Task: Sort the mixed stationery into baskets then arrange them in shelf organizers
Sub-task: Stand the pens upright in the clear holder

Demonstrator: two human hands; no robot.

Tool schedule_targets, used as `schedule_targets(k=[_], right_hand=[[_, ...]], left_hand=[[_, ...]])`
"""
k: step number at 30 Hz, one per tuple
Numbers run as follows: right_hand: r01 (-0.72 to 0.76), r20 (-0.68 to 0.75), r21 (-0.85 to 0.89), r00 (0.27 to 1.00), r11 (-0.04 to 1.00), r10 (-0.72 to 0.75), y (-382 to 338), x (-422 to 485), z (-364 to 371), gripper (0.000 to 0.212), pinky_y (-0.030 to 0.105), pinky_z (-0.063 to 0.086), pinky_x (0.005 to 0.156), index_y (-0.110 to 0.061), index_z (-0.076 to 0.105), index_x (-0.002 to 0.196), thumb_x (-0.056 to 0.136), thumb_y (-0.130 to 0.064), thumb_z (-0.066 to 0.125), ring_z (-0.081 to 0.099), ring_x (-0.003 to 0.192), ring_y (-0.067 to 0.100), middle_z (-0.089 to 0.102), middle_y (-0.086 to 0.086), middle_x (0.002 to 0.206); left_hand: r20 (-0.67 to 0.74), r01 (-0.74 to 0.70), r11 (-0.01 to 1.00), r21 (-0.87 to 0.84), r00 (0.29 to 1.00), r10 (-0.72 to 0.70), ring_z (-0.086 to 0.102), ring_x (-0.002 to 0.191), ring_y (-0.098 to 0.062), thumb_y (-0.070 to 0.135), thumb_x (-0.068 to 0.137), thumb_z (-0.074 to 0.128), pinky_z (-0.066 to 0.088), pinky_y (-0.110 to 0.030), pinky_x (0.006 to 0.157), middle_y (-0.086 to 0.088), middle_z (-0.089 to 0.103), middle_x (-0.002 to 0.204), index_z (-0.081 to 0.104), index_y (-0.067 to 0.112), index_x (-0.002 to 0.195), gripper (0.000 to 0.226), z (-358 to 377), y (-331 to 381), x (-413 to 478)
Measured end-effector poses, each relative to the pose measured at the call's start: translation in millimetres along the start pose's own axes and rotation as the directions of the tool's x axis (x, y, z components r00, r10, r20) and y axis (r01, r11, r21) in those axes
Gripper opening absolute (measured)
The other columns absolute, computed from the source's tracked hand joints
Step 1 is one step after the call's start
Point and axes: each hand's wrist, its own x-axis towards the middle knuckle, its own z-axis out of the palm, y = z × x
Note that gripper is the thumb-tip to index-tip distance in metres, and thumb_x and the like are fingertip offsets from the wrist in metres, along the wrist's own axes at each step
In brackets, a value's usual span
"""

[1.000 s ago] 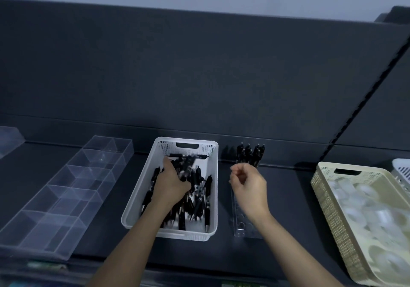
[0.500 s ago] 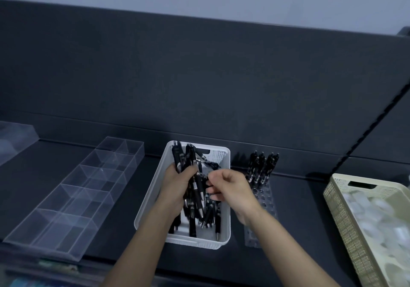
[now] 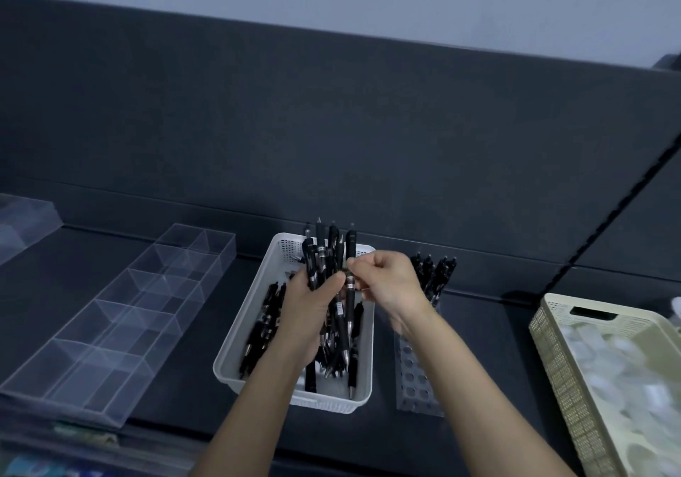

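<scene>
Dark shelf (image 3: 479,329) is taking up the lower half of the view, with a dark back panel (image 3: 331,126) running behind it at 12 o'clock.

Clear divided organizer (image 3: 121,314) is lying at 9 o'clock of the white basket, well apart from it. A second clear tray (image 3: 22,218) is showing at the far 10 o'clock edge.

Beige basket (image 3: 552,358) is sitting at 3 o'clock, cut off by the frame and holding white rolls (image 3: 619,373) that are too blurred to identify.

White basket (image 3: 324,401) is sitting at centre, at 6 o'clock of the view, with loose black pens (image 3: 265,321) lying inside it.

Clear perforated rack (image 3: 414,377) is lying just beside the basket's 3 o'clock wall. Standing pens (image 3: 435,273) are filling its far end, at 12 o'clock.

Left hand (image 3: 307,307) is hovering over the basket, fingers curling round a pen bundle (image 3: 320,251) with the ends fanning up toward 12 o'clock.

Right hand (image 3: 392,283) is coming in from 3 o'clock, thumb and fingertips pinching a single pen (image 3: 348,321) that is hanging near-upright, tip toward 6 o'clock, touching the bundle.

Pale labels are showing on the pen barrels. The text is too small to read.
</scene>
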Motion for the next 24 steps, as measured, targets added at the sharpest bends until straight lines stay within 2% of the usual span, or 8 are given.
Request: schedule_targets(k=[4, 7, 10, 13, 16, 19, 22, 24], right_hand=[[0.155, -0.161, -0.119, 0.972, 0.981, -0.174, 6.3, -11.5, -19.0, 0.014, 0.024, 0.046, 0.05, -0.014, 0.057, 0.07, 0.081, -0.006, 0.061, 0.051, 0.054, 0.011, 0.056, -0.001, 0.063], [0.195, -0.265, -0.266, 0.927, 0.944, -0.266, 24.7, -22.2, -46.9, 0.011, 0.032, 0.048, 0.063, -0.015, 0.056, 0.075, 0.079, -0.006, 0.062, 0.054, 0.063, 0.016, 0.059, -0.002, 0.067], [0.203, -0.397, -0.282, 0.865, 0.938, -0.307, 39.9, -26.4, -79.4, 0.006, 0.028, 0.048, 0.067, -0.016, 0.06, 0.082, 0.083, -0.013, 0.066, 0.058, 0.068, 0.013, 0.064, -0.003, 0.073], [0.176, -0.513, -0.302, 0.799, 0.937, -0.315, 48.6, -22.3, -109.3, 0.008, 0.022, 0.045, 0.064, -0.016, 0.06, 0.08, 0.085, -0.016, 0.067, 0.06, 0.07, 0.012, 0.065, -0.006, 0.073], [0.132, -0.543, -0.336, 0.782, 0.933, -0.306, 56.9, -18.0, -123.8, 0.013, 0.021, 0.043, 0.062, -0.012, 0.059, 0.076, 0.086, -0.016, 0.067, 0.06, 0.07, 0.017, 0.065, -0.002, 0.072], [0.115, -0.516, -0.387, 0.795, 0.915, -0.319, 61.9, -13.1, -125.9, 0.014, 0.018, 0.04, 0.06, -0.011, 0.059, 0.074, 0.086, -0.014, 0.067, 0.058, 0.067, 0.013, 0.062, -0.005, 0.068], [0.133, -0.463, -0.453, 0.81, 0.881, -0.361, 61.4, -5.5, -128.7, 0.008, 0.01, 0.038, 0.059, -0.011, 0.062, 0.08, 0.086, -0.014, 0.066, 0.056, 0.065, 0.004, 0.062, -0.01, 0.069], [0.145, -0.399, -0.513, 0.833, 0.846, -0.384, 61.7, 0.3, -131.2, 0.005, 0.011, 0.039, 0.063, -0.008, 0.066, 0.088, 0.087, -0.012, 0.066, 0.058, 0.068, 0.006, 0.065, -0.005, 0.075]], left_hand=[[-0.079, 0.066, 0.993, -0.097, 0.994, -0.074, 0.06, 0.062, -0.016, 0.01, 0.087, 0.067, 0.051, -0.028, 0.054, -0.009, 0.063, 0.074, 0.063, 0.004, 0.102, 0.016, 9.0, -1.3, -1.8], [-0.119, 0.089, 0.98, -0.18, 0.987, -0.111, 0.06, 0.065, -0.013, 0.008, 0.086, 0.068, 0.051, -0.029, 0.059, -0.004, 0.063, 0.076, 0.063, 0.005, 0.104, 0.019, 19.7, -5.6, -0.5], [-0.103, 0.121, 0.96, -0.253, 0.983, -0.151, 0.058, 0.064, -0.012, 0.008, 0.086, 0.069, 0.049, -0.026, 0.059, -0.004, 0.061, 0.075, 0.063, 0.003, 0.104, 0.02, 29.9, -10.9, -0.2], [-0.07, 0.177, 0.918, -0.354, 0.974, -0.215, 0.056, 0.066, -0.016, 0.009, 0.086, 0.068, 0.048, -0.026, 0.063, -0.007, 0.062, 0.077, 0.064, 0.005, 0.095, 0.011, 36.3, -15.3, 0.3], [-0.034, 0.202, 0.877, -0.436, 0.97, -0.24, 0.057, 0.07, -0.016, 0.009, 0.092, 0.061, 0.051, -0.023, 0.058, -0.008, 0.063, 0.08, 0.061, 0.006, 0.094, 0.004, 42.9, -17.7, 1.2], [-0.021, 0.212, 0.854, -0.476, 0.968, -0.252, 0.058, 0.071, -0.016, 0.009, 0.096, 0.054, 0.052, -0.023, 0.056, -0.009, 0.063, 0.081, 0.059, 0.005, 0.099, 0.007, 48.5, -19.8, 1.1], [-0.03, 0.209, 0.86, -0.465, 0.967, -0.251, 0.06, 0.072, -0.016, 0.009, 0.097, 0.053, 0.053, -0.023, 0.055, -0.01, 0.065, 0.084, 0.059, 0.004, 0.105, 0.011, 52.2, -22.2, 0.6], [-0.053, 0.2, 0.865, -0.461, 0.966, -0.251, 0.061, 0.07, -0.016, 0.009, 0.096, 0.053, 0.052, -0.024, 0.054, -0.01, 0.065, 0.086, 0.059, 0.004, 0.104, 0.01, 55.4, -23.6, -0.2]])
